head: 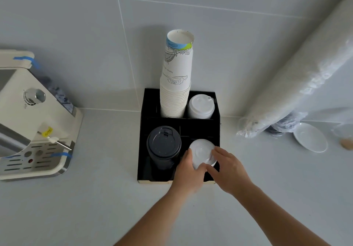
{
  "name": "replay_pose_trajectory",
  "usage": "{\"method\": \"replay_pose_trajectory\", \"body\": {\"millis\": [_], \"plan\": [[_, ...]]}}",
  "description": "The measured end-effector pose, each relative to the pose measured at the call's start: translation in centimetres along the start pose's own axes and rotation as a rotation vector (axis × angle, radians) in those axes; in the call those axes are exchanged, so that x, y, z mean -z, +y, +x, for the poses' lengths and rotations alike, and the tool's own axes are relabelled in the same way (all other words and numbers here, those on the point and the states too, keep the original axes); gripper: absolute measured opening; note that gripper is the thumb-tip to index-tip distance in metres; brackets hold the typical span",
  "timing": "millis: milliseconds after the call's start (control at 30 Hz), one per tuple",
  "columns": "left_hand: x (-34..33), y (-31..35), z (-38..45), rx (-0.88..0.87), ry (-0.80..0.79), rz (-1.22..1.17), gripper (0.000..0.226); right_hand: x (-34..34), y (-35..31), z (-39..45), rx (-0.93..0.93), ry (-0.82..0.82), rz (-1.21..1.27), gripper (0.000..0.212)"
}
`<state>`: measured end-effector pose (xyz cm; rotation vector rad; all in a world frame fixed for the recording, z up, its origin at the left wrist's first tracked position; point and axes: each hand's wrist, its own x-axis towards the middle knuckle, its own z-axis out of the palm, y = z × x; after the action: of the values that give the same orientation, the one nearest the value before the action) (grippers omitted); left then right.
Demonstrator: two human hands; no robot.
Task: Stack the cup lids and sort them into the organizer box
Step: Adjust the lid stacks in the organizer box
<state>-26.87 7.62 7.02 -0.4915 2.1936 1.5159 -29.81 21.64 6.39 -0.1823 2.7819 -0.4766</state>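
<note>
Both hands, left (188, 171) and right (228, 171), fingers curled around the clear lid stack (202, 153) in the organizer box (142, 146).

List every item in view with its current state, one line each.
organizer box: upright against the wall, compartments filled
paper cups: stacked tall, back left compartment
white lids: stacked, back right
black lids: stacked, front left
clear lids: front right, gripped by left hand and right hand
saucer: tilted, on the counter
</note>
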Motion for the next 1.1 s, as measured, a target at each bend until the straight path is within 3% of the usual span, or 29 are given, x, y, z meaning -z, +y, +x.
{"method": "replay_pose_trajectory", "body": {"millis": [167, 367, 433, 667, 800, 900, 1000, 1100], "plan": [[0.1, 0.0, 0.2, -0.035, 0.002, 0.000, 0.051, -0.3, 0.2, -0.3, 0.029, 0.024, 0.000, 0.046], [0.2, -0.2, 0.1, -0.005, -0.026, -0.048, 0.090, 0.4, 0.5, -0.2, 0.025, 0.019, 0.013, 0.055], [0.2, -0.3, 0.1, -0.016, -0.016, -0.020, 0.091, 0.8, 0.5, -0.1, 0.033, 0.028, 0.037, 0.059], [0.6, 1.5, -3.4, -0.110, -0.036, -0.057, 0.074, 3.4, 0.3, 1.0, 0.064, 0.187, 0.164, 0.046], [0.9, 4.7, -2.7, -0.181, -0.042, -0.144, 0.047, 6.1, -0.3, 4.1, 0.099, 0.314, 0.194, 0.041], [1.3, 7.9, -0.2, -0.160, 0.027, -0.186, 0.020, 7.8, -0.8, 7.0, 0.105, 0.279, 0.165, 0.047], [1.2, 10.0, 2.4, -0.078, 0.094, -0.234, 0.068, 9.1, -1.6, 9.5, 0.075, 0.212, 0.137, 0.054], [1.0, 11.0, 4.0, -0.005, 0.127, -0.307, 0.076, 9.5, -2.0, 11.6, 0.054, 0.122, 0.108, 0.063]]}}
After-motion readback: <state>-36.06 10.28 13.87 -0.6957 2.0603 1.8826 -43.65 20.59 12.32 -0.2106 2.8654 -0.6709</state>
